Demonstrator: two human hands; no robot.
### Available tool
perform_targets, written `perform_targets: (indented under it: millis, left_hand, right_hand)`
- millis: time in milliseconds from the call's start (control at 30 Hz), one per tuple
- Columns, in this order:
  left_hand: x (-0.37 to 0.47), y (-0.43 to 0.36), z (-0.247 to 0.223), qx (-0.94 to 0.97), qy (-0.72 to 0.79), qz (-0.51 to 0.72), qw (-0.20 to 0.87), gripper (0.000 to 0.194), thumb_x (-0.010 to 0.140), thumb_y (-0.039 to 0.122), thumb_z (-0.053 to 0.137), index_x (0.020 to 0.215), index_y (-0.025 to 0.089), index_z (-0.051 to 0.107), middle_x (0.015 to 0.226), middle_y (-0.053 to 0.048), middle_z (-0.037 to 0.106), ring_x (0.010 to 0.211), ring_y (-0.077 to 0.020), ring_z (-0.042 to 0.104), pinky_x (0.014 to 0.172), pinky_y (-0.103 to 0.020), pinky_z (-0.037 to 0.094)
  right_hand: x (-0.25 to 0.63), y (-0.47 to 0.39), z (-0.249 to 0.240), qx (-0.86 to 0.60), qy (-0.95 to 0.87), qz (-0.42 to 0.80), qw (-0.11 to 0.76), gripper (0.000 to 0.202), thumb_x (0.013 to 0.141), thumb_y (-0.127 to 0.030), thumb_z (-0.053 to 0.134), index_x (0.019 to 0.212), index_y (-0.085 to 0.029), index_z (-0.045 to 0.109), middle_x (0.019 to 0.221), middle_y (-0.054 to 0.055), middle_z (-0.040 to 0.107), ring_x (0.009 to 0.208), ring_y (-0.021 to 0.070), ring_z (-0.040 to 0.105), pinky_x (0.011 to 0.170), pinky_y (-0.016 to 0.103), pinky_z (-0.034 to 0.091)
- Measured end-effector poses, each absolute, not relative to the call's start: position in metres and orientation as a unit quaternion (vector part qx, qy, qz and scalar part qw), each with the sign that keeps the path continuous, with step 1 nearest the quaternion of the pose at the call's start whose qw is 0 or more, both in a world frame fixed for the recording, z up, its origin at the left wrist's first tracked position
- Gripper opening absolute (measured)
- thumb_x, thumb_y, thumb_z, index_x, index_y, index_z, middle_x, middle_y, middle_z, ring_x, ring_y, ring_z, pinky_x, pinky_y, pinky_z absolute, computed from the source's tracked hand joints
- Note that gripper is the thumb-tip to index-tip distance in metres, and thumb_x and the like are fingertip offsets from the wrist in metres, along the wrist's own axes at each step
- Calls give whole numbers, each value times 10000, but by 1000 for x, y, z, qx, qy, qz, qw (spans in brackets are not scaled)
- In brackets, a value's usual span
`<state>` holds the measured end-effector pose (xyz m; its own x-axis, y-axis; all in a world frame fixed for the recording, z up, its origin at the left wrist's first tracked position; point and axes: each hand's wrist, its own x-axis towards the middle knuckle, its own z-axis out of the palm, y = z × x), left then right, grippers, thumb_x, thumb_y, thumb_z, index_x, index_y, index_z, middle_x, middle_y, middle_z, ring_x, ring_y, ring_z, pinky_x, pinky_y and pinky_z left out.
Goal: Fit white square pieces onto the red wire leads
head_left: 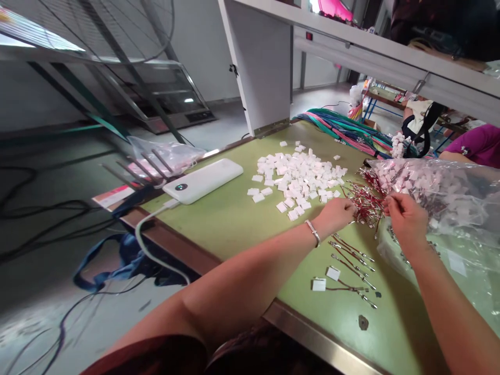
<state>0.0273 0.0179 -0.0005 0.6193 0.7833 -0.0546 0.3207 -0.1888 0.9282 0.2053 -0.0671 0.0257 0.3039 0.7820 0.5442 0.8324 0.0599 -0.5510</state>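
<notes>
Hands: left hand [338,213] and right hand [404,216] both pinch into tangled red wire leads [365,200] mid-table, hands near but apart | step: likely picking one lead loose | next: needs a clean single-strand pull toward white connector housings [299,179] | hidden: fingertips buried in leads, exact grip unclear; plastic bag [449,195] cut off at right
</notes>
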Motion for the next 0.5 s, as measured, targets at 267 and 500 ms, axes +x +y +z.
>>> perform_targets:
  millis: [267,500]
  left_hand:
    - [25,-1,21,500,334,173,780,291,926,349,513,775,124,619,701,-51,652,568,-85,559,609,-254,480]
    - [20,14,22,506,375,319,708,268,949,203,426,755,139,598,624,-2,559,488,-57,417,556,-242,389]
  right_hand:
    - [163,-104,21,-542,-798,-89,250,198,890,-300,525,897,-253,717,899,61,741,840,191,668,795,332,523]
    - [204,-82,17,-705,-606,-70,362,347,893,-412,459,1005,-192,702,899,85,724,746,209,634,705,350,496]
